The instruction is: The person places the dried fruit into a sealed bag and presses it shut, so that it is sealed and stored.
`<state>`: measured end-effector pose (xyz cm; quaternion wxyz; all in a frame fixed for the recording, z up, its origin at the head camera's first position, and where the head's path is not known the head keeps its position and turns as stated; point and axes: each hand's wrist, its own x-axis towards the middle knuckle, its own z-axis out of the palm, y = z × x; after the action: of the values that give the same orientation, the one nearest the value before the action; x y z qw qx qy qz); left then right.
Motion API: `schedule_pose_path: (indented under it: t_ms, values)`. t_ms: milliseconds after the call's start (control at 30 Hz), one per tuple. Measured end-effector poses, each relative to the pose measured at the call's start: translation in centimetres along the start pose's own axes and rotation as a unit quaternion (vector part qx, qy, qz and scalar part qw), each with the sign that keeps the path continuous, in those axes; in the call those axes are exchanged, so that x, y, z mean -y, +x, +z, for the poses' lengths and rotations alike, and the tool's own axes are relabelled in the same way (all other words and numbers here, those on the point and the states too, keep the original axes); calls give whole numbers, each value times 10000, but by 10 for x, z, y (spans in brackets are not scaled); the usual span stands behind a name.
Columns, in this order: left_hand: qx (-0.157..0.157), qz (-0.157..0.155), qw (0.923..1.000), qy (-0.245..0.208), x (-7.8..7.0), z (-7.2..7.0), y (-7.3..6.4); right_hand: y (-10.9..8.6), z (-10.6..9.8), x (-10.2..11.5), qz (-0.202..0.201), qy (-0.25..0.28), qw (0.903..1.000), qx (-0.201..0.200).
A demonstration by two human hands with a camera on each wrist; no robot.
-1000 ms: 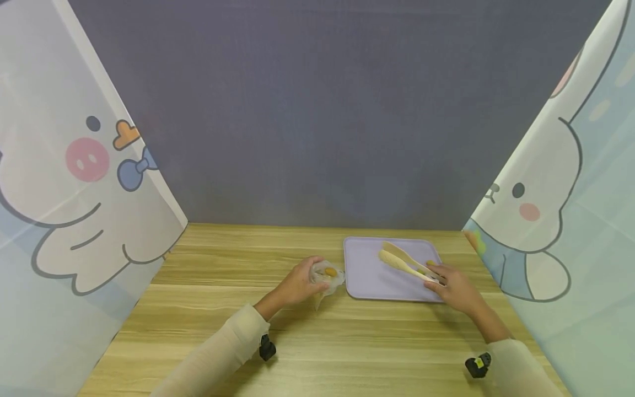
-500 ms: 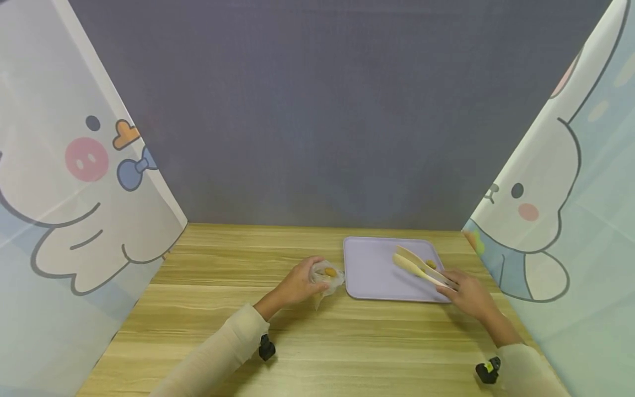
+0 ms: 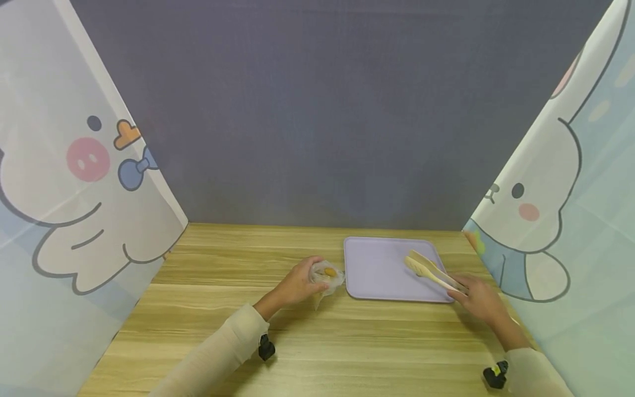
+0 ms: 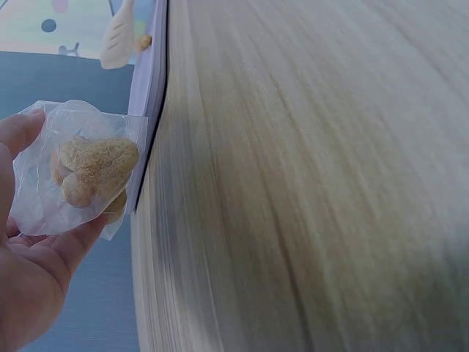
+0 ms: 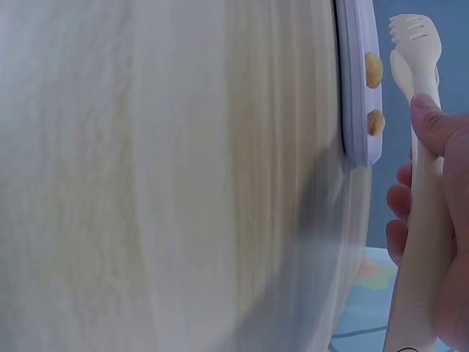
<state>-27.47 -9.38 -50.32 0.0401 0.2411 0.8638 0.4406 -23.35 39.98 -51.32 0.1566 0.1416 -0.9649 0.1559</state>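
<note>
My left hand [image 3: 300,281] grips a clear plastic bag [image 4: 37,194] that holds several bumpy golden-brown snack pieces [image 4: 95,165]. The bag is just left of a lavender tray [image 3: 369,275]. Cream tongs [image 3: 431,270] are in my right hand [image 3: 478,298], thumb on one arm and fingers curled round the other. Their heads hang over the right part of the tray, a little apart. In the right wrist view, two small brown snack pieces [image 5: 374,71] sit on the tray near its end. The tongs hide that spot from the head view.
A wood-grain table [image 3: 297,347] carries the tray. A dark grey screen [image 3: 317,110] stands behind it, with cartoon-printed cloth panels [image 3: 84,165] on both sides. A black wrist camera [image 3: 267,347] hangs at each sleeve.
My right hand has drawn the tongs to the right and towards me across the tray. The left hand keeps the bag in the same place.
</note>
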Motion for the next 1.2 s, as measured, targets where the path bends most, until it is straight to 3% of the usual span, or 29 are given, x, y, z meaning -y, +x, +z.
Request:
schedule_pose_path:
  t_ms: [433, 1200]
  values:
    - [-100, -12, 9999, 67, 0, 1, -1, -9, 3, -12, 13, -314, 9995, -77]
    - [-17, -32, 9999, 94, 3, 1, -1, -12, 3, -10, 285, -175, 9991, 269]
